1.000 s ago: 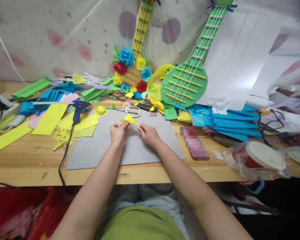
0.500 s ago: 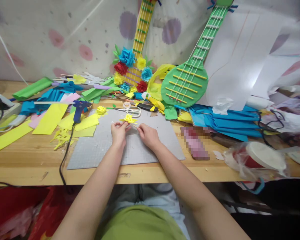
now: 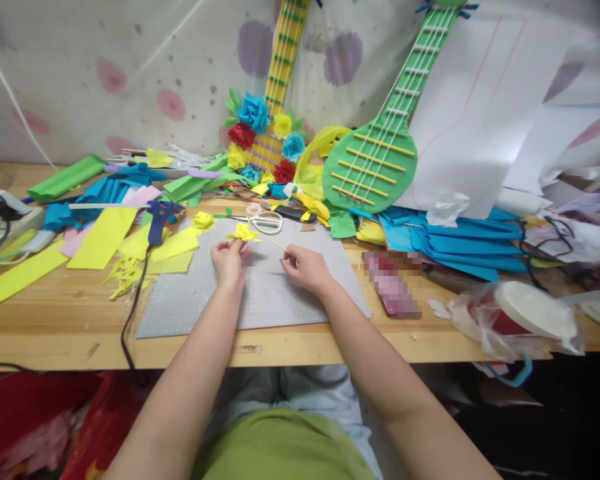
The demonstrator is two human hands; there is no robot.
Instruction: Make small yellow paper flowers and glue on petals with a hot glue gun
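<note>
My left hand [image 3: 229,260] pinches a yellow paper flower [image 3: 245,233] from below, holding it above the grey cutting mat [image 3: 190,313]. Between the fingertips of my right hand [image 3: 304,267] is a thin pale stick [image 3: 275,245], its far end pointing toward the flower. A small gap parts the stick's tip from the petals. Just behind the hands lie scissors [image 3: 270,223] with white handles. A second yellow paper flower [image 3: 203,220] rests at the mat's back left.
A blue glue gun [image 3: 156,223] with a black cord lies left among yellow paper strips [image 3: 103,237]. Behind stand a yellow paper instrument [image 3: 279,87] with flowers and a green one [image 3: 373,167]. At right are a blurred pink phone-like object [image 3: 393,287] and a bagged white-lidded container [image 3: 530,310].
My hands have moved apart: the left one went left with the flower, the right one slightly right with the stick. More of the stick shows between them.
</note>
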